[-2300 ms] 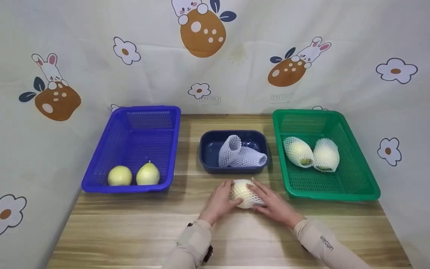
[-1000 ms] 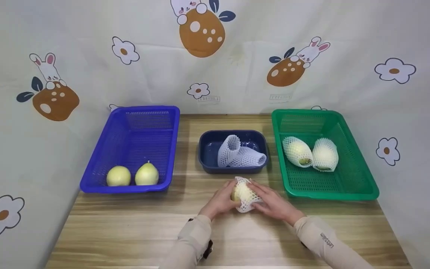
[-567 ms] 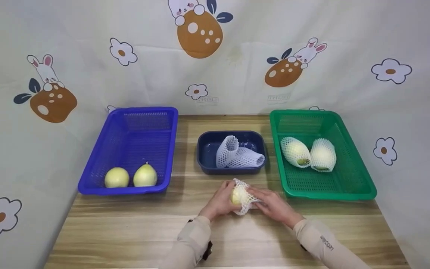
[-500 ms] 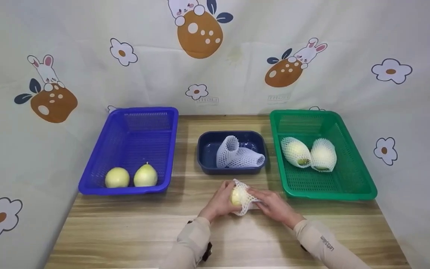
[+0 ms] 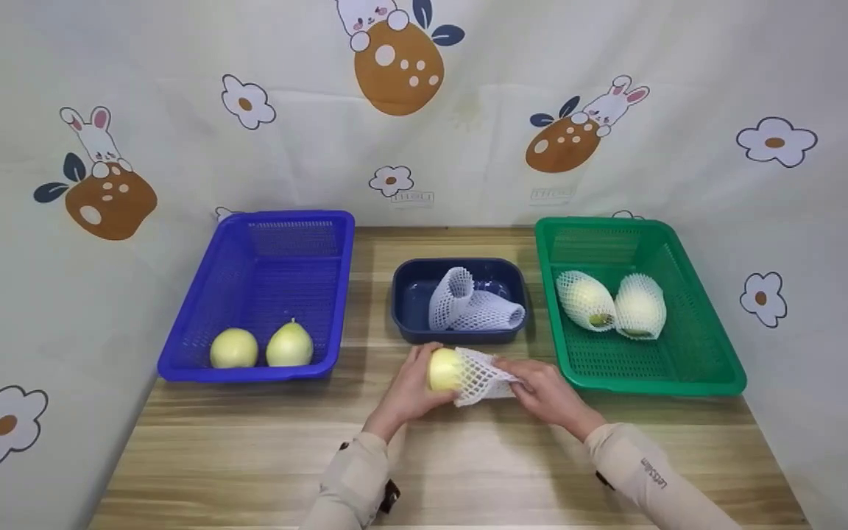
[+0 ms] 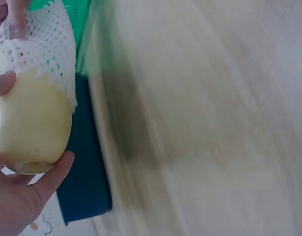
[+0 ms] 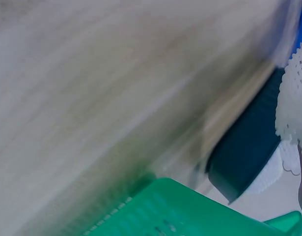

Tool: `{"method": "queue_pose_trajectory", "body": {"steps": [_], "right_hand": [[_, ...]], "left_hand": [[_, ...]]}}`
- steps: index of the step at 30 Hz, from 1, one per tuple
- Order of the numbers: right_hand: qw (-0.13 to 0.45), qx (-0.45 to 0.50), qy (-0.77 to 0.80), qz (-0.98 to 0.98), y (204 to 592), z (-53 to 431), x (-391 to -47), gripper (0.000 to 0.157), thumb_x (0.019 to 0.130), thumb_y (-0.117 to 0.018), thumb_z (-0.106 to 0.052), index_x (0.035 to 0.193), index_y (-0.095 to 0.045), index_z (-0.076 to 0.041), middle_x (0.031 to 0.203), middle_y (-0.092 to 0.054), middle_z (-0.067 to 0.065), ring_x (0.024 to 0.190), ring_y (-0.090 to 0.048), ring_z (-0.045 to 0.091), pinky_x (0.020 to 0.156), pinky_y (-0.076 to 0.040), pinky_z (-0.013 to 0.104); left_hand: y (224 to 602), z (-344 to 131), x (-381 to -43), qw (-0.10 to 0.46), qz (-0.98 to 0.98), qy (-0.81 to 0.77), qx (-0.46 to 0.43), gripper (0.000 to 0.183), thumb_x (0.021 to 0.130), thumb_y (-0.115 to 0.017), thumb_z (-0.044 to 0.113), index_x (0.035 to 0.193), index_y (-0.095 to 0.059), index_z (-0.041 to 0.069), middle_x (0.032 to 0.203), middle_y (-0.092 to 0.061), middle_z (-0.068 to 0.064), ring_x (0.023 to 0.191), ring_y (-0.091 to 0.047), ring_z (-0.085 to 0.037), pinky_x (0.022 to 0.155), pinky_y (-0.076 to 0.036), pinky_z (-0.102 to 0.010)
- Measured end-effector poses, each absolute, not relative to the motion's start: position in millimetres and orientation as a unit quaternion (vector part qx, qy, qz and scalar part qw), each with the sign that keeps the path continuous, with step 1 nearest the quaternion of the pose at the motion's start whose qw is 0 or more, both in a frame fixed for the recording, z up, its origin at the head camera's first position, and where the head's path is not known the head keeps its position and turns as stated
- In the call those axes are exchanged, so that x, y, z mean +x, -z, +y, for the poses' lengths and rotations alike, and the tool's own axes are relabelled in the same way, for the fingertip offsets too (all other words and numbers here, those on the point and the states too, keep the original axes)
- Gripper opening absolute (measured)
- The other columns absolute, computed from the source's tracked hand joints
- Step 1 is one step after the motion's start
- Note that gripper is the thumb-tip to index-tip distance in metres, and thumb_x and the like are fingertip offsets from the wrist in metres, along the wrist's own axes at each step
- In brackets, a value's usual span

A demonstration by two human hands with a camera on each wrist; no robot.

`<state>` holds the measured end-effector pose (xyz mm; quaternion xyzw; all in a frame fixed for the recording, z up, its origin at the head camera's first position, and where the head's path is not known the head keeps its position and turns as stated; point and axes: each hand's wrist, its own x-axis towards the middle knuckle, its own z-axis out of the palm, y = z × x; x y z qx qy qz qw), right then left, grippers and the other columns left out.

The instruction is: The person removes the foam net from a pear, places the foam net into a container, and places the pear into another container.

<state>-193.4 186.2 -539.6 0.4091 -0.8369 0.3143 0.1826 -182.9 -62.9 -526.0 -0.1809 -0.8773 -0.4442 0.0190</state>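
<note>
In the head view my left hand point(image 5: 408, 389) grips a yellow pear point(image 5: 443, 370) by its left side, fingers and thumb around it. A white foam net sleeve point(image 5: 484, 379) extends from the pear's right part, and my right hand point(image 5: 548, 391) pinches the sleeve's right end. Most of the pear is bare; in the left wrist view the pear point(image 6: 35, 123) shows smooth, with the net point(image 6: 50, 42) over only its far end. In the right wrist view, the net point(image 7: 294, 98) and a bit of my right hand show at the right edge.
A dark blue box point(image 5: 461, 337) with two foam sleeves point(image 5: 486, 309) stands just behind my hands. On the left, a blue basket point(image 5: 247, 374) holds two bare pears point(image 5: 290, 344); on the right, a green basket point(image 5: 659, 383) holds two netted pears point(image 5: 641, 305).
The pear was covered by the net; the net has bunched and slid rightward. My left hand has moved left with the pear, baring most of it, while my right hand keeps the net's end.
</note>
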Motion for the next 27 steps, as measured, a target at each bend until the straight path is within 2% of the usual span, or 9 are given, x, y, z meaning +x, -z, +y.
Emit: {"method": "queue_pose_trajectory", "body": {"steps": [4,12,16,27], "right_hand": [[0.186,0.405,-0.321,-0.835,528.9,185.3,-196.6,0.037,0.075,-0.062,0.001,0.111,-0.062,-0.005,0.108,-0.061,0.006,0.094,-0.058,0.021,0.076,-0.047,0.036],[0.219,0.413,-0.32,-0.824,501.6,181.9,-209.9,0.037,0.075,-0.06,-0.002,0.113,-0.06,-0.002,0.113,-0.058,0.008,0.1,-0.055,0.022,0.085,-0.042,0.033],[0.237,0.407,-0.313,-0.825,488.6,179.5,-217.4,0.04,0.074,-0.061,0.0,0.114,-0.058,-0.001,0.115,-0.056,0.01,0.103,-0.053,0.025,0.086,-0.041,0.036],[0.277,0.338,-0.289,-0.852,471.5,173.8,-237.1,0.042,0.079,-0.055,-0.001,0.12,-0.052,0.002,0.125,-0.047,0.016,0.114,-0.044,0.027,0.092,-0.036,0.039]], "left_hand": [[512.5,-78.0,-180.0,0.045,-0.877,0.444,-0.176,0.075,0.059,-0.078,0.029,0.12,-0.043,0.001,0.108,-0.046,-0.012,0.094,-0.05,-0.026,0.08,-0.042,-0.039],[480.6,-110.3,-181.6,0.079,-0.896,0.418,-0.13,0.076,0.061,-0.076,0.034,0.123,-0.042,0.007,0.113,-0.047,-0.012,0.095,-0.05,-0.028,0.079,-0.039,-0.047],[471.2,-128.3,-187.0,0.121,-0.897,0.413,-0.101,0.076,0.061,-0.078,0.031,0.123,-0.043,0.005,0.112,-0.046,-0.012,0.095,-0.05,-0.028,0.078,-0.041,-0.044],[479.8,-176.4,-200.4,0.217,-0.893,0.394,0.028,0.076,0.062,-0.077,0.026,0.124,-0.041,0.002,0.113,-0.041,-0.019,0.099,-0.044,-0.034,0.082,-0.039,-0.044]]}}
